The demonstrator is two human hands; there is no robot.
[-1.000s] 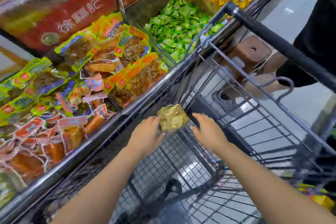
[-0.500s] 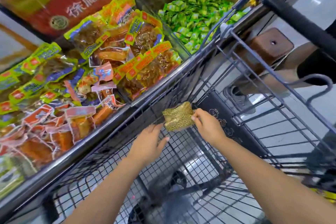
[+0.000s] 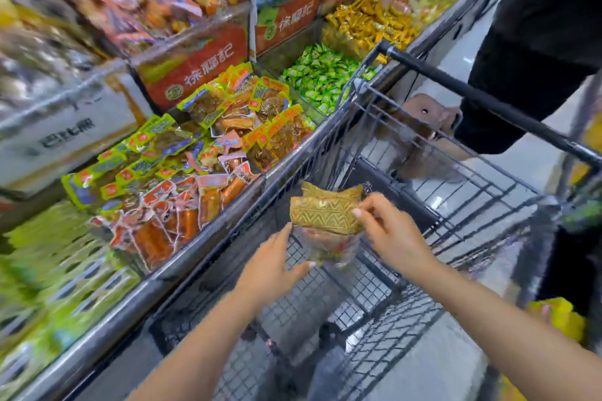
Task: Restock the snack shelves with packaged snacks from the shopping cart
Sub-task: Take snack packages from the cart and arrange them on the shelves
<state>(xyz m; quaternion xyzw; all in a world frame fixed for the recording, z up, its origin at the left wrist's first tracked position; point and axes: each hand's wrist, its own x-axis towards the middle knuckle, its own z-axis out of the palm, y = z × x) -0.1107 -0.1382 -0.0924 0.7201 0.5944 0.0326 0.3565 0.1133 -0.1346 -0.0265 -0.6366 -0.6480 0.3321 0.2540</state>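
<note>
Your right hand pinches the right edge of a gold foil snack packet with a zigzag pattern, thumb and fingers curled onto it. The packet is held in the air above the open basket of the dark wire shopping cart, just inside the cart's left wall. A second clear packet with brownish contents hangs right under the gold one (how it is held is not clear). Your left hand lies below and left of the packets with fingers extended, fingertips at or near the lower packet; you grip nothing with it that I can make out. Just left of the cart runs the snack shelf's metal front rail, and beyond it lie orange and yellow-green vacuum-packed snacks. Further along the shelf from the cart sits a bin of small green wrapped sweets.
</note>
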